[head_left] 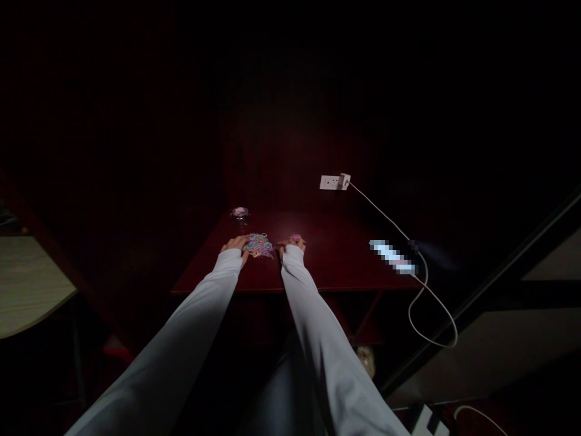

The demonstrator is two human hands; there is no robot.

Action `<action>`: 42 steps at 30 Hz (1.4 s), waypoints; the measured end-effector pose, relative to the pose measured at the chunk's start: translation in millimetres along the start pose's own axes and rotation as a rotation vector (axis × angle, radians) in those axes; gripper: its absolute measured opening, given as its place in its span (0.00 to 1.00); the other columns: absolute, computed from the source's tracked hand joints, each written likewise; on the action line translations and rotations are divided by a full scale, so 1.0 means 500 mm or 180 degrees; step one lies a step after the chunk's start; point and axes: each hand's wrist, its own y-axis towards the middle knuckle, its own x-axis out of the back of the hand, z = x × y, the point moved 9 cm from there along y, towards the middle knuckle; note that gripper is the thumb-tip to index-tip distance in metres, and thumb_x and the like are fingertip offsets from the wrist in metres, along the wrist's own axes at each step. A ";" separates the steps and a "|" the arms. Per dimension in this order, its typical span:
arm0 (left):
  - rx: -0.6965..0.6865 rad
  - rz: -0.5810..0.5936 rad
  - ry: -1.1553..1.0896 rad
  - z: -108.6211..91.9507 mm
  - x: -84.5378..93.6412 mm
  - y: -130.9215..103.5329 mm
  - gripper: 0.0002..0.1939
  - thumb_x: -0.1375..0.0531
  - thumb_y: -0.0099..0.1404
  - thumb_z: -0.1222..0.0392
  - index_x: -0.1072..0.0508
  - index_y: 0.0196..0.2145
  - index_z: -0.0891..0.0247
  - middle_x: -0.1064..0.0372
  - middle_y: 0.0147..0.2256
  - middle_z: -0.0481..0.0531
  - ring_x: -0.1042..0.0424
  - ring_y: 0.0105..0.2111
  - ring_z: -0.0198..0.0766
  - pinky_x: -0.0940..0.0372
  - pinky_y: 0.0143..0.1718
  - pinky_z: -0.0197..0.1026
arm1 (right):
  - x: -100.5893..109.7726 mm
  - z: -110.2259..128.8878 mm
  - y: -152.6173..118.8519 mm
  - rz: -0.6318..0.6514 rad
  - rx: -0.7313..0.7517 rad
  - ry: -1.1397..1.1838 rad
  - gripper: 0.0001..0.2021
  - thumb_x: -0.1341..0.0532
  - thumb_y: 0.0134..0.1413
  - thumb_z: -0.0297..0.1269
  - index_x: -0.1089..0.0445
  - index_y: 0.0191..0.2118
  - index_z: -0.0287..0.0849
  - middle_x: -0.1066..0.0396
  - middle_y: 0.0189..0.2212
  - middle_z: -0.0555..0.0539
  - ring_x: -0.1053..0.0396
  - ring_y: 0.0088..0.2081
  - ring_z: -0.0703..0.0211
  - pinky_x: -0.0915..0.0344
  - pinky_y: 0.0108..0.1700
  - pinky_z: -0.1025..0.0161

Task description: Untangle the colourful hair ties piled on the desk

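Observation:
A pile of small multicoloured loops [260,245] lies on the dark red table [336,266]. My left hand [238,244] rests against the pile's left side, its fingers partly bent; whether it grips any loops is too small to tell. To the right of the pile, my right hand [292,244] is low over the table, fingers bent downward. A small pink bunch [296,237] shows just beyond the right fingers, and I cannot make out whether they hold it. Near the table's back left stands a small clear jar [240,214] with something pink at its top.
A white wall socket [328,182] holds a charger [345,180]. Its white cable [381,212] runs down to a blurred bright device [393,257] at the table's right edge and loops below. A pale tabletop [31,281] stands at the far left.

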 end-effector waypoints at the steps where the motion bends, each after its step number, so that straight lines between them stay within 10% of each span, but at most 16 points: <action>1: -0.0023 -0.0011 0.0033 -0.007 0.004 0.001 0.21 0.42 0.69 0.64 0.21 0.57 0.56 0.26 0.64 0.57 0.27 0.60 0.53 0.29 0.58 0.53 | -0.001 0.003 -0.002 -0.0002 0.0051 0.0052 0.15 0.39 0.66 0.32 0.15 0.48 0.53 0.20 0.50 0.44 0.38 0.57 0.44 0.41 0.58 0.49; 19: -0.0347 0.0202 0.0179 -0.065 0.014 0.008 0.15 0.40 0.69 0.62 0.19 0.51 0.57 0.25 0.60 0.57 0.33 0.56 0.57 0.33 0.54 0.55 | 0.014 0.117 -0.066 0.0456 0.0799 -0.0242 0.16 0.33 0.68 0.45 0.20 0.56 0.48 0.23 0.55 0.43 0.39 0.57 0.45 0.43 0.58 0.54; 29: -0.0370 -0.0070 0.0053 -0.065 0.017 0.003 0.08 0.38 0.67 0.60 0.18 0.41 0.56 0.22 0.56 0.53 0.32 0.54 0.54 0.34 0.52 0.53 | 0.014 0.113 -0.061 0.0415 0.0725 -0.0168 0.15 0.31 0.67 0.48 0.18 0.53 0.48 0.28 0.60 0.43 0.40 0.58 0.45 0.43 0.60 0.53; 42: -0.0607 0.0052 -0.0040 -0.075 0.002 0.013 0.14 0.40 0.73 0.59 0.18 0.52 0.54 0.24 0.60 0.53 0.31 0.56 0.53 0.32 0.54 0.52 | -0.001 0.103 -0.034 0.0300 0.0697 0.0032 0.08 0.33 0.68 0.39 0.15 0.45 0.49 0.22 0.50 0.44 0.38 0.55 0.46 0.42 0.56 0.53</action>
